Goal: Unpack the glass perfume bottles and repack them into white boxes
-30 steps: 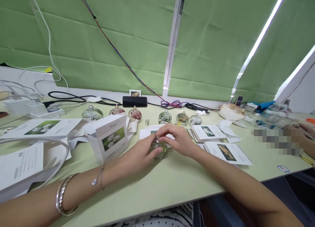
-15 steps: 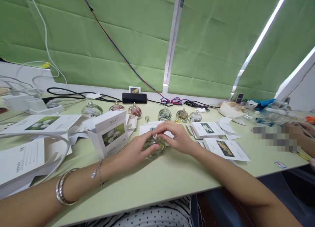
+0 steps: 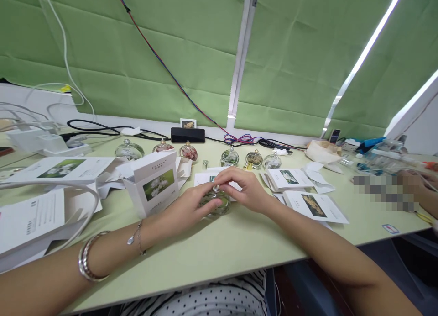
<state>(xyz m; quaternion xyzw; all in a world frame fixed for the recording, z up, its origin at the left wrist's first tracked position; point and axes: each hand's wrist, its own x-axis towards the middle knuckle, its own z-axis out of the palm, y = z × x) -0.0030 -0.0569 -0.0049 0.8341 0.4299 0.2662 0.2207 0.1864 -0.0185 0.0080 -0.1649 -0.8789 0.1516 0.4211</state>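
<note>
Jewellery on my left arm, dotted cloth at my lap.
Shiny silver-toned bangles [image 3: 82, 261], stacked, round my left forearm [image 3: 51, 279]; nearer my left hand [image 3: 190, 204], a fine chain bracelet [image 3: 140, 238] with a small, pale, rounded charm [image 3: 130, 240]. Right forearm [image 3: 318, 243] bare past the elbow. Garment [image 3: 205, 295] white, small black dots, cloth gathered in folds.

The pale green counter [image 3: 239, 247] carries, around its middle, one standing white box [image 3: 159, 186] at ten o'clock, one round glass bottle [image 3: 230, 157] at twelve, and one flat white packet [image 3: 330, 206] at three.
</note>
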